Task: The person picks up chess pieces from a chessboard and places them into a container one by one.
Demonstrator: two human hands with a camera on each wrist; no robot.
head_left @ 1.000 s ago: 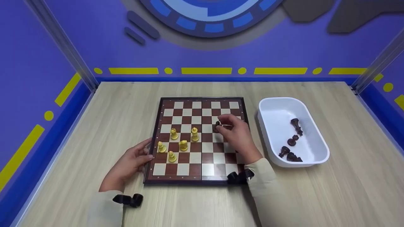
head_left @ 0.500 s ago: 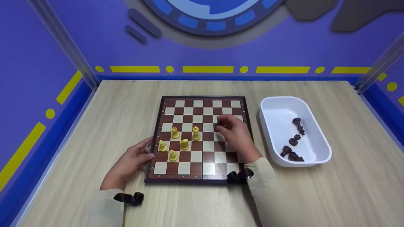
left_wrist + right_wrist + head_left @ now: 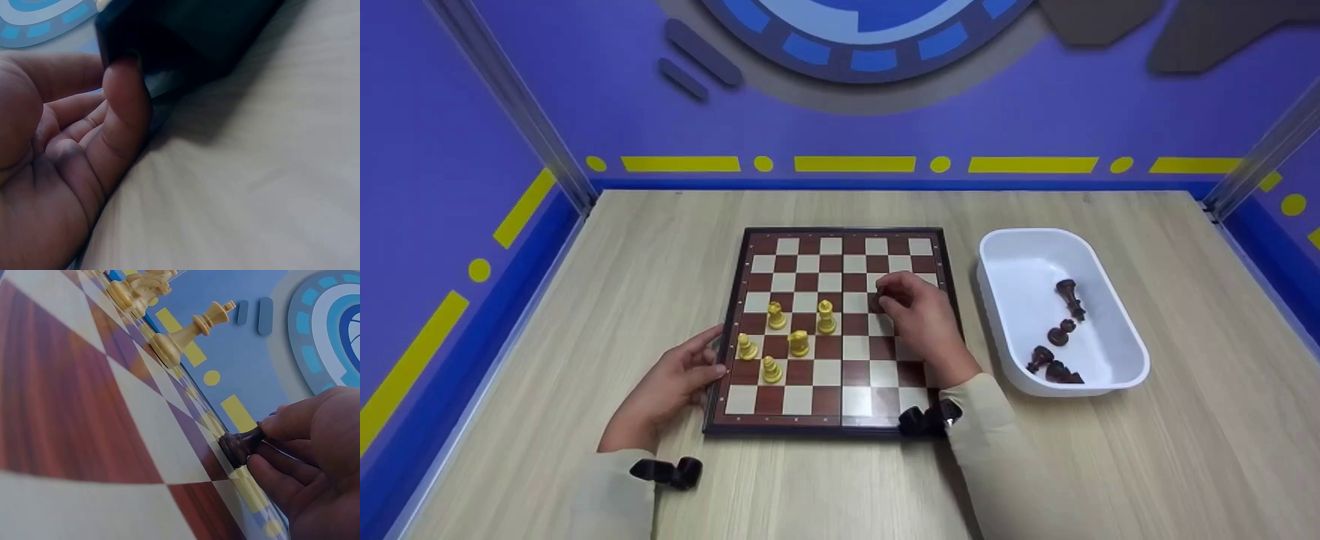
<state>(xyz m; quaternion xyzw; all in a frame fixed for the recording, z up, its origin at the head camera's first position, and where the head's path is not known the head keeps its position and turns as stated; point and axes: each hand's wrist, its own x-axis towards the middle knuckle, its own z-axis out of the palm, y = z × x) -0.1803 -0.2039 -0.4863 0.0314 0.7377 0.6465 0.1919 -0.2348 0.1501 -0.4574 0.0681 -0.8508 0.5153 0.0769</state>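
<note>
In the head view my right hand [image 3: 919, 319] is over the right half of the chessboard [image 3: 855, 397]. Thumb and fingers pinch a dark chess piece [image 3: 239, 445], whose upper part they hide; its base sits at the board's surface in the right wrist view. My left hand [image 3: 667, 386] grips the board's left edge, thumb at the rim, as the left wrist view shows close up. Several yellow pieces stand on the left half: a king [image 3: 826, 318], a knight [image 3: 799, 344], a queen-like piece [image 3: 776, 316], and two smaller pieces [image 3: 771, 370].
A white plastic tub [image 3: 1012, 262] stands right of the board, with several dark chess pieces [image 3: 1061, 334] lying in it. The wooden table [image 3: 660, 225] meets a blue-purple wall [image 3: 840, 135] at the back.
The right fingers have shifted very slightly around the dark piece, which shows less in the head view. The left hand stays at the board's edge. The head view has shifted a little.
</note>
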